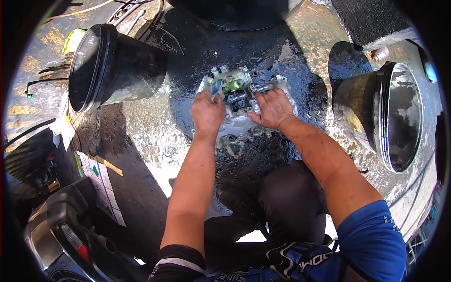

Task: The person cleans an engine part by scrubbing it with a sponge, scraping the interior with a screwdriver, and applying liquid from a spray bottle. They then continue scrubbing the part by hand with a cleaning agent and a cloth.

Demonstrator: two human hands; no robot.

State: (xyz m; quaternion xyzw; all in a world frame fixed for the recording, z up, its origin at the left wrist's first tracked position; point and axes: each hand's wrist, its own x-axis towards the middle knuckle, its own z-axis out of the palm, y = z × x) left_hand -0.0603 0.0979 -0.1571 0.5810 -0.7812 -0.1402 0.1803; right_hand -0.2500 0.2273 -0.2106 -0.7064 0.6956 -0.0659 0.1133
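Observation:
A silvery metal engine casting [237, 123], with several bolt lugs and hollows, lies wet on the dark ground in front of me. My left hand [208, 112] is over its left side, the fingers curled and closed. Something bluish shows at those fingertips, too blurred to name. On the right side of the casting rests my right hand [274, 108], fingers stretched over the metal and thumb out to the left. Greenish-yellow light or residue colours the casting's top near the left fingers.
A black bucket [134, 70] lies tipped at the left, and another bucket [364, 110] lies at the right, its mouth outward. Hoses [136, 14] run at the upper left. A motorcycle's rear end [70, 235] and a paper sheet [101, 185] are at the lower left.

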